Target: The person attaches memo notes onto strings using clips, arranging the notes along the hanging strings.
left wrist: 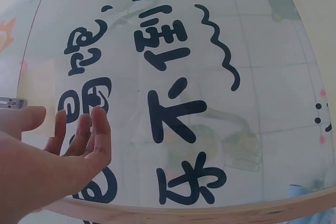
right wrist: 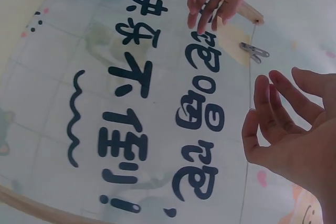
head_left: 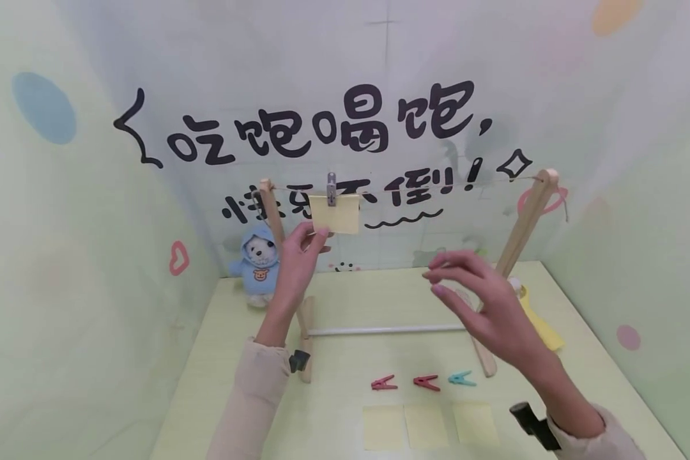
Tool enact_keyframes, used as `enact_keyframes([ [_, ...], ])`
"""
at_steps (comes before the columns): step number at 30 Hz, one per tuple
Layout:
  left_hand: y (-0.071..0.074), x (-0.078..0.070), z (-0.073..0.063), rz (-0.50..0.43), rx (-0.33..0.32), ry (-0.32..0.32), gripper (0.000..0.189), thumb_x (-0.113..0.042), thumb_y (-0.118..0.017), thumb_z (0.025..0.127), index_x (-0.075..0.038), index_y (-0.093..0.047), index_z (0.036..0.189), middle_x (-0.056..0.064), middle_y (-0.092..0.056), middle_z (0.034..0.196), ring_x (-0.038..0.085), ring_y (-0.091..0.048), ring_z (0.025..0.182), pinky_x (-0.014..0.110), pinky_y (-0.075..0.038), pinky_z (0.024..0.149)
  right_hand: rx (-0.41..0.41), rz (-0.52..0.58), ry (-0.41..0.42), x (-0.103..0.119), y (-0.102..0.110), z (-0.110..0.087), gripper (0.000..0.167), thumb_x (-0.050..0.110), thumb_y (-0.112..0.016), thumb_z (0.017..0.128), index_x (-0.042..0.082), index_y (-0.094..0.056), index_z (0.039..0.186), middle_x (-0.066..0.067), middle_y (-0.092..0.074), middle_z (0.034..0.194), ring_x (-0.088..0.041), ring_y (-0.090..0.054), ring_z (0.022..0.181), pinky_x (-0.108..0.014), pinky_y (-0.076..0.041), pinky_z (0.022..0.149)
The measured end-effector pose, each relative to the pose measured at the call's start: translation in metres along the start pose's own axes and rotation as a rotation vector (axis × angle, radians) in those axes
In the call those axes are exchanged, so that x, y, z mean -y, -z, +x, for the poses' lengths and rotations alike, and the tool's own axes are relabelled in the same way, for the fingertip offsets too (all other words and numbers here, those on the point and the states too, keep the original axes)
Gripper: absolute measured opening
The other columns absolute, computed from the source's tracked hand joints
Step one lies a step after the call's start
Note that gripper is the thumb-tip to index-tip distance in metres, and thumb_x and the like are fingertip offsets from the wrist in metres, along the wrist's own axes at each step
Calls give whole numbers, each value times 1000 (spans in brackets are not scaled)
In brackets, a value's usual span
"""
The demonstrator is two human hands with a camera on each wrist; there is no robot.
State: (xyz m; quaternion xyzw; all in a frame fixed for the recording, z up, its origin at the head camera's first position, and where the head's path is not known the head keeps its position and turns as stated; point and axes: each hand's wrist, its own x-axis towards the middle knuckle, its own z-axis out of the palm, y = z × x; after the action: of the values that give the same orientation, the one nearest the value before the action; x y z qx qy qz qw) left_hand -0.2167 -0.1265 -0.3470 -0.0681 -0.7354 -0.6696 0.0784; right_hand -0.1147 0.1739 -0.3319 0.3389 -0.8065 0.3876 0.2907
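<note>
A pale yellow paper square (head_left: 342, 216) hangs from a thin string (head_left: 402, 190), held by a grey clothespin (head_left: 331, 190) at its top edge. My left hand (head_left: 301, 259) is at the paper's lower left corner, thumb in front and fingers behind, lightly pinching it. In the left wrist view the thumb (left wrist: 32, 117) overlaps the paper (left wrist: 39, 85). My right hand (head_left: 491, 306) hovers in the air to the right, apart from the paper and string. Its fingers are loosely bent, and nothing is between them and the thumb.
The string spans a wooden frame (head_left: 523, 233) with a white crossbar (head_left: 388, 330). On the table lie two red clothespins (head_left: 427, 383), a blue clothespin (head_left: 462, 378) and three yellow paper squares (head_left: 425, 427). A blue-hooded plush toy (head_left: 259, 265) and a yellow object (head_left: 543, 326) stand beside the frame.
</note>
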Motion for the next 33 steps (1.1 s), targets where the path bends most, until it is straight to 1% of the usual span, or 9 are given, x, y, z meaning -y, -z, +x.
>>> enact_keyframes([
  [5,1,25,-7,-90,36,-66,39,-18,-56,117,2,-52,149,21,-67,144,37,-69,130,40,-61,105,36,-2,-110,-7,-7,-41,42,-18,-80,87,12,-82,117,-4,-68,125,-6,-63,115,-9,-47,96],
  [8,0,46,-16,-85,54,-85,40,-18,-54,117,3,-49,151,23,-67,144,41,-68,130,41,-61,103,42,2,-150,-11,-11,-60,45,-18,-79,87,17,-82,114,-2,-68,124,-5,-63,119,-9,-47,98],
  [11,-1,73,-34,5,85,-63,42,-19,-56,116,2,-50,152,24,-67,144,43,-68,129,48,-60,106,37,1,-153,-15,-15,-74,47,-19,-79,87,19,-82,114,-1,-68,123,-6,-62,119,-10,-46,99],
  [14,-2,104,-60,143,128,9,45,-22,-60,115,2,-52,152,23,-66,145,42,-67,130,55,-57,108,40,27,-173,-20,-18,-85,48,-19,-77,88,21,-81,113,0,-68,122,-6,-62,118,-10,-47,99],
  [19,-13,154,-111,369,228,135,56,-28,-71,109,4,-53,152,25,-64,143,41,-67,123,54,-60,97,62,63,-201,-28,-24,-100,48,-19,-75,90,22,-81,113,-1,-70,121,-6,-65,112,-11,-49,97],
  [21,-21,170,-133,431,283,165,61,-28,-75,105,5,-53,151,26,-64,138,40,-66,116,52,-60,91,74,62,-200,-31,-27,-106,45,-16,-76,92,24,-81,113,2,-71,120,-7,-66,110,-11,-49,97],
  [25,-36,193,-169,528,367,202,67,-29,-84,98,6,-54,147,20,-62,129,37,-59,112,57,-53,93,88,81,-167,-34,-33,-116,41,-11,-77,94,26,-80,112,5,-72,115,-10,-68,106,-11,-47,97],
  [29,-46,207,-187,584,365,194,75,-30,-93,89,5,-54,143,18,-56,129,41,-50,115,58,-45,93,97,131,-148,-36,-37,-122,45,-15,-75,92,24,-80,113,3,-73,112,-10,-69,105,-11,-46,98],
  [33,-51,218,-194,596,333,190,79,-31,-98,80,1,-57,140,18,-50,132,42,-45,118,55,-43,91,129,163,-196,-41,-42,-127,46,-16,-74,93,25,-79,113,4,-74,112,-8,-69,106,-12,-47,96],
])
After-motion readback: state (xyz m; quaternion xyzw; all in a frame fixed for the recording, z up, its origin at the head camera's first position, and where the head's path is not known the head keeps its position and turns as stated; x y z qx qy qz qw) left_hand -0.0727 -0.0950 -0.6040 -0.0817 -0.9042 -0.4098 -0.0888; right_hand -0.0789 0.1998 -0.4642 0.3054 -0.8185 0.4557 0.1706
